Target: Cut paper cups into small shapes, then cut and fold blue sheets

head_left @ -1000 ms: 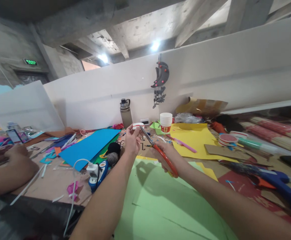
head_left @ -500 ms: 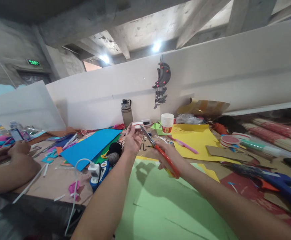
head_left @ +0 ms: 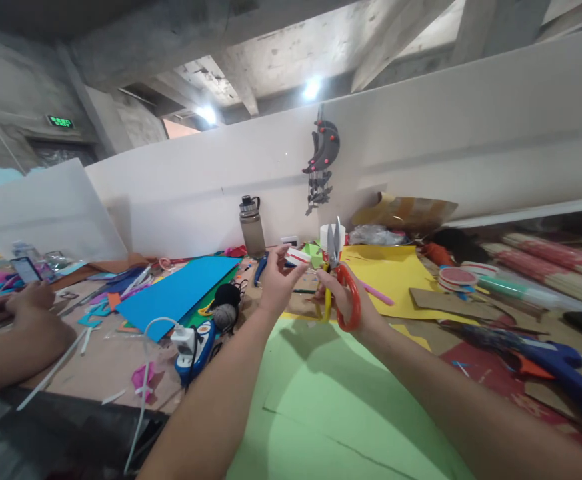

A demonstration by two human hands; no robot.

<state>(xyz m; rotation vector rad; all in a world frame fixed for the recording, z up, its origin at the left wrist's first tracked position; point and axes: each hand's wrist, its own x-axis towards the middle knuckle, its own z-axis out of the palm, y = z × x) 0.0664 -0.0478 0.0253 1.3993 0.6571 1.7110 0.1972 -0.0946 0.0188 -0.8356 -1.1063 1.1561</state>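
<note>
pointing upward, the scissors (head_left: 335, 265) partly hide cups (head_left: 323, 235).

Coloured paper (head_left: 178, 293), scissors (head_left: 334, 261) and (probably) a glue gun (head_left: 553, 355) make this a craft workshop.

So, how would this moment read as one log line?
left hand: holding red-striped white piece | right hand: holding scissors, blades up, parted | beneath: light-green paper

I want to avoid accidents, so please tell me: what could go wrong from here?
The scissors in the right hand point up with blades slightly apart, close to the left hand; a slip might nick it. The small red-striped piece in that hand could drop. The white cable hanging over the table edge might get snagged.
</note>
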